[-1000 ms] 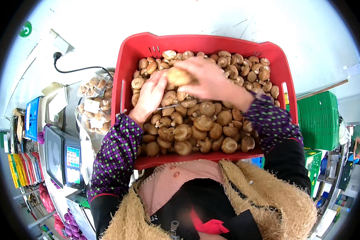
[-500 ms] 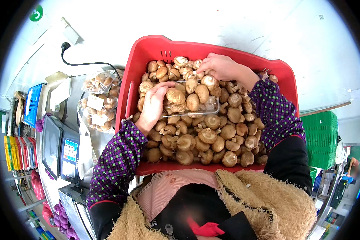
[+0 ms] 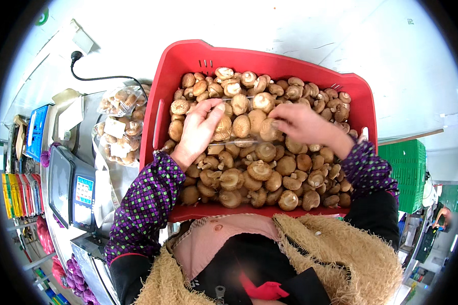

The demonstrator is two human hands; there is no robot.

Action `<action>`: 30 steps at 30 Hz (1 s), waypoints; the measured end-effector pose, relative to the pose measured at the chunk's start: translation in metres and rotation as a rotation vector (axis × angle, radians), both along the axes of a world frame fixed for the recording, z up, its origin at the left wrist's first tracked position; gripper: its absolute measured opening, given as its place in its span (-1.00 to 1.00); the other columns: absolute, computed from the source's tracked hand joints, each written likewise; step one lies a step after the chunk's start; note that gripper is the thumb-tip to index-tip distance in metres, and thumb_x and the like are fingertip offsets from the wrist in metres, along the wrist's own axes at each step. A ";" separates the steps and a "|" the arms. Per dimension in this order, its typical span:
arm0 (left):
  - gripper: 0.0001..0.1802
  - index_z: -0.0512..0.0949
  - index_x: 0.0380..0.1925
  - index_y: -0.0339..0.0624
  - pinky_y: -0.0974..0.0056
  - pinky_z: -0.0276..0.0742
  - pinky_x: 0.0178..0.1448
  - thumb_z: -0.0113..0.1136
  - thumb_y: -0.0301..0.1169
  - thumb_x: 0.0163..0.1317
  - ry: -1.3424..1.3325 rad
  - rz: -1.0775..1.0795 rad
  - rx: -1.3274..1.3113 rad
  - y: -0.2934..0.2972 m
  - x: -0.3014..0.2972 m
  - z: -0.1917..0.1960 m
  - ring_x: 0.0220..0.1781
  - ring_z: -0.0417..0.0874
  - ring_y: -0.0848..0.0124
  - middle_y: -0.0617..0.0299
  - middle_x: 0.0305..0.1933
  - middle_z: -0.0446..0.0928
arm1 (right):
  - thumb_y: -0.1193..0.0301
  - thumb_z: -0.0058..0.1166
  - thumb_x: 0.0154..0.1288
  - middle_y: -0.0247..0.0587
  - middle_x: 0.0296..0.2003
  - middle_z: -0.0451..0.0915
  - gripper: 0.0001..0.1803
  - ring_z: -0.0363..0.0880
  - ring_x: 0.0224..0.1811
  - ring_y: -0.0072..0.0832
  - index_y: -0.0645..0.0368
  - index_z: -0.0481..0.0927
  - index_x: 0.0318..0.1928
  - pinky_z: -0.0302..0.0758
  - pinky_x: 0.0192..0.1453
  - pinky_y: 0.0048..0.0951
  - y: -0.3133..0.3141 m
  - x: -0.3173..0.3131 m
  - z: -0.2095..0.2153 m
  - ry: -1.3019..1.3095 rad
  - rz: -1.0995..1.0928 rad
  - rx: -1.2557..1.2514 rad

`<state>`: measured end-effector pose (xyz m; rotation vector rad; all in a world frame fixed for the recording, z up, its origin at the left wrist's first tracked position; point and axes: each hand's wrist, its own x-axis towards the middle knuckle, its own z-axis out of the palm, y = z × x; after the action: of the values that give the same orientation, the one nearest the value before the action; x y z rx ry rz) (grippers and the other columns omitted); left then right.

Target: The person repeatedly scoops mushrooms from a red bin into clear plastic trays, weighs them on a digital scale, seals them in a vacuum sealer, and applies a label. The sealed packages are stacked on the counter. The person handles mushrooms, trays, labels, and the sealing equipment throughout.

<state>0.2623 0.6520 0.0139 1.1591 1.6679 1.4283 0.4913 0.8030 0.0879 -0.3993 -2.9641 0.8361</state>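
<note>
I had the left hand (image 3: 197,129) grip the clear tray (image 3: 245,141), likely steadying it; the right hand (image 3: 301,124) touched a mushroom (image 3: 268,132), grip unclear.

The bin (image 3: 275,66) is solid red. The mushrooms (image 3: 259,171) show brown caps and cream stems. The tray (image 3: 235,141) is colourless and transparent. The 2 oversleeves (image 3: 145,213) carry a purple-and-black check with green spots. The fleece (image 3: 346,244) is tan; the cable (image 3: 107,79) is black; the side crate (image 3: 403,173) is green.

Smooth plast. crate (image 3: 269,57), matt mushrms (image 3: 260,171)
</note>
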 end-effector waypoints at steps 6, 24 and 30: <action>-0.62 0.53 -0.02 -0.29 0.14 0.48 0.13 0.08 -0.21 0.35 0.276 0.053 0.046 -0.005 0.003 -0.001 0.01 0.60 0.03 -0.08 -0.07 0.58 | 0.40 0.18 0.29 -0.17 -0.39 0.62 -0.84 0.59 -0.43 -0.44 0.22 0.67 -0.20 0.53 -0.34 -0.38 0.008 -0.019 0.007 0.188 -0.178 0.130; -0.53 0.52 0.03 -0.33 0.18 0.42 0.22 0.04 -0.13 0.38 0.023 0.082 0.030 -0.004 0.004 -0.008 0.12 0.58 0.10 -0.11 0.01 0.59 | 0.38 0.01 0.29 -0.18 -0.34 0.62 -0.81 0.59 -0.25 -0.28 0.06 0.71 -0.27 0.53 -0.13 -0.22 -0.004 -0.077 -0.015 0.310 0.189 0.367; -0.56 0.52 0.06 -0.35 0.32 0.38 0.23 0.15 -0.21 0.36 0.201 0.028 -0.036 -0.004 0.001 -0.003 0.10 0.53 0.39 0.06 0.00 0.58 | 0.29 0.17 0.17 -0.04 -0.34 0.65 -0.80 0.67 -0.26 -0.19 0.17 0.66 -0.32 0.56 -0.22 -0.15 0.055 -0.091 -0.019 0.077 -0.341 0.119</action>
<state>0.2629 0.6479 0.0104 1.2987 1.8455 1.3290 0.4000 0.8584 0.0688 -0.8154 -2.7417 0.6179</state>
